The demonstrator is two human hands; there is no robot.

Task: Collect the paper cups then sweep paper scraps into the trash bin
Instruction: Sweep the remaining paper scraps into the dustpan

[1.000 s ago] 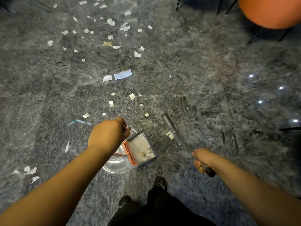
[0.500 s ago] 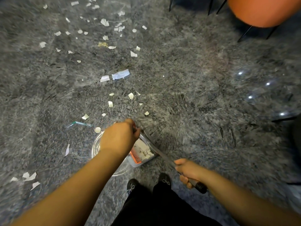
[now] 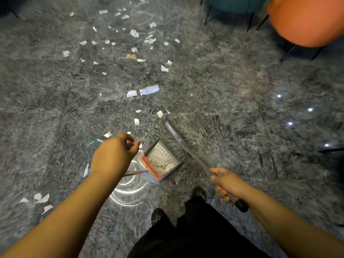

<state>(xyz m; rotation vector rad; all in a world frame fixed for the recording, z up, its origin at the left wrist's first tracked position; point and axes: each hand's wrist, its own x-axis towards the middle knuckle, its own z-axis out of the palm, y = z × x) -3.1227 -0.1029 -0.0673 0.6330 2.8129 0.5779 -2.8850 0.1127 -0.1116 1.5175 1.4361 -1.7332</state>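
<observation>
On the grey floor [image 3: 232, 86], one dustpan [image 3: 161, 161] (holding scraps) is sitting beside one broom [image 3: 186, 146]. Left hand [image 3: 113, 157] is gripping the dustpan handle, right hand [image 3: 228, 183] the broomstick. Dozens of paper scraps [image 3: 131, 93] are lying beyond; two chairs [image 3: 305, 19] are standing far right.

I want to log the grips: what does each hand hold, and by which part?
The left hand grips the top of the dustpan handle. The right hand grips the broom handle near its black end.
</observation>
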